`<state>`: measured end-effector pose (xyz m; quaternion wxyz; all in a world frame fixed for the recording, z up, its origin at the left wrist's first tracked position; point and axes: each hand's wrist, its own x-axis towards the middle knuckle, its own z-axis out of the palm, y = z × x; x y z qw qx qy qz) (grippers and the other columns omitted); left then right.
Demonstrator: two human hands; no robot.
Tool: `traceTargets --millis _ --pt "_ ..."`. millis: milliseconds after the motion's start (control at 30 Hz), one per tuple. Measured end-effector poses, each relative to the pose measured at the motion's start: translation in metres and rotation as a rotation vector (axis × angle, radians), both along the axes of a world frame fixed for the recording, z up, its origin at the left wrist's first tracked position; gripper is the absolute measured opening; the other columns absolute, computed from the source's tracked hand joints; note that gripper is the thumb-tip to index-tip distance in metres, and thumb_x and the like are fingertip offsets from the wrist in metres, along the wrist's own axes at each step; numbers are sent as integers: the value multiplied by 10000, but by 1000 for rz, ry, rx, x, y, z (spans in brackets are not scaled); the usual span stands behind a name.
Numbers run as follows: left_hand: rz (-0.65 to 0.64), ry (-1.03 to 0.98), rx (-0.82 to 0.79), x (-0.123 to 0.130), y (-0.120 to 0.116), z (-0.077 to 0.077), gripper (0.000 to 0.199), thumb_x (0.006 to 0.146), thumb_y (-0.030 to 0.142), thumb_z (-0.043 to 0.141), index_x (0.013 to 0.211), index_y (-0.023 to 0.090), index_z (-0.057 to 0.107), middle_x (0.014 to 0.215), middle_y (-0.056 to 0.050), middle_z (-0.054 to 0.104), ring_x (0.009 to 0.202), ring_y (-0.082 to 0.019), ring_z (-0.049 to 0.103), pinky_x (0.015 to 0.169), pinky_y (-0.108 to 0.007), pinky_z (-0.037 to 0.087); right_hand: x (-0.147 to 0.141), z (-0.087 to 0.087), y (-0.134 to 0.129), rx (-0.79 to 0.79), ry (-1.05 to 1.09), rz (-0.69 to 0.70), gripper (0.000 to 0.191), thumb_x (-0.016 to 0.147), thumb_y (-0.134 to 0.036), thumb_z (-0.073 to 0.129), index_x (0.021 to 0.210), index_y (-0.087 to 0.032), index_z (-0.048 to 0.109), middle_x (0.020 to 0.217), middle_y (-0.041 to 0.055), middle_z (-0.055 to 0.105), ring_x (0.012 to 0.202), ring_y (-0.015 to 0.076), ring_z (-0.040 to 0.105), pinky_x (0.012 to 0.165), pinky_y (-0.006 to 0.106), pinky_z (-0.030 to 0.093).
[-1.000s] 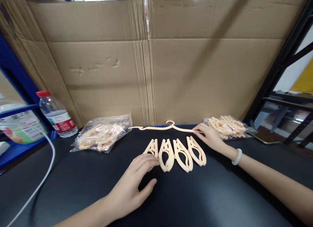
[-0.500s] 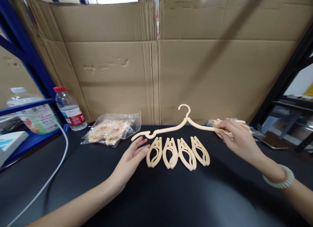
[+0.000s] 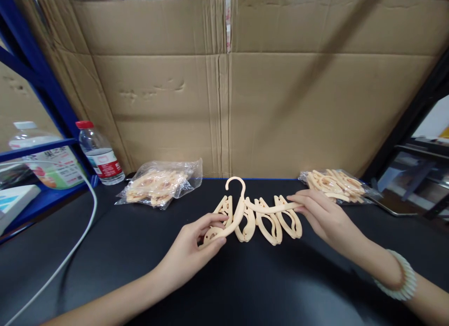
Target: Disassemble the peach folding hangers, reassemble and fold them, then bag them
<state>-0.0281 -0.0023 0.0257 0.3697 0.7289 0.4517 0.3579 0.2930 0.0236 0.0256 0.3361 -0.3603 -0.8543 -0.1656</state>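
Note:
A cream plastic folding hanger [image 3: 239,210] is stretched between my two hands, its hook upward. My left hand [image 3: 191,251] grips its left arm, which is bent inward, between thumb and fingers. The far end of the right arm is pinched by my right hand [image 3: 324,216], which has a pale beaded bracelet [image 3: 400,275] at the wrist. Behind and below the hanger, several folded hangers [image 3: 269,225] lie in a row on the black tabletop [image 3: 266,284]. The leftmost folded one is partly covered by my left fingers and the held hanger.
Clear bags of cream hangers lie at the back left [image 3: 159,183] and back right [image 3: 336,184]. A red-capped water bottle [image 3: 101,155] stands by a blue rack [image 3: 45,94]. A white cable [image 3: 79,251] crosses the left side. Cardboard [image 3: 157,97] walls the back.
The hanger has come down and nearer, in front of the folded row. My left hand has closed on its left arm, which is now folded inward; the right hand has moved slightly left.

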Motion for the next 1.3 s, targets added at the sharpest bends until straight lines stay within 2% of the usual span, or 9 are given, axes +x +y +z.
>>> traceTargets --millis 100,267,433,533,600,700,867,1133,1300 --pt "90 -89 -49 1 2 3 316 818 386 620 1066 191 630 906 -45 678 823 -194 638 729 -285 505 1 4 0 58 -113 -12 324 953 -117 366 1185 -194 579 1022 112 649 945 242 567 791 399 481" --pt "200 -193 -134 1 3 4 365 772 440 675 1032 188 630 851 -41 703 772 -202 668 719 -292 514 -1 8 -4 210 -220 -146 336 956 -110 349 1084 -186 650 1009 115 700 807 233 612 666 383 454" --pt "232 -210 -117 0 4 -2 391 749 447 708 1033 191 630 838 -33 702 768 -196 664 702 -270 507 -2 8 -6 216 -178 -177 347 942 -100 355 1063 -202 663 1168 135 659 886 257 649 733 436 503" --pt "244 -208 -105 0 4 -4 384 753 440 711 1035 192 631 838 -28 695 763 -186 656 706 -259 498 -2 5 -4 113 -56 -125 335 936 -113 369 1119 -215 630 1358 149 511 998 262 625 812 468 529" --pt "243 -223 -116 1 4 -3 385 753 437 712 1037 191 629 834 -27 693 761 -186 656 714 -261 497 -4 2 -3 19 76 -59 334 940 -117 378 1172 -223 592 1388 139 465 1066 242 606 877 443 535" --pt "252 -258 -133 1 4 0 387 744 427 723 1035 191 625 823 -20 693 750 -175 652 716 -251 493 -9 -2 -2 -158 262 24 287 938 -175 464 1194 -242 578 1323 106 530 1135 233 582 924 405 542" --pt "259 -356 -167 2 4 3 409 716 393 757 1035 185 610 856 -15 697 727 -145 651 721 -230 502 -15 -5 -1 -551 627 175 284 873 -303 618 1147 -227 609 1126 85 664 970 207 668 861 363 590" --pt "277 -591 -219 3 1 3 608 668 300 817 1184 206 509 834 8 690 760 -138 661 739 -230 534 -12 1 2 -769 825 196 271 813 -381 687 1018 -205 669 1031 90 702 943 223 671 842 371 569" --pt "188 -528 -263 11 -6 3 384 705 304 785 1003 160 590 829 -23 674 773 -154 652 649 -215 539 -34 -4 -12 -905 931 327 295 784 -323 727 1041 -213 633 1011 71 665 966 195 637 840 326 546"
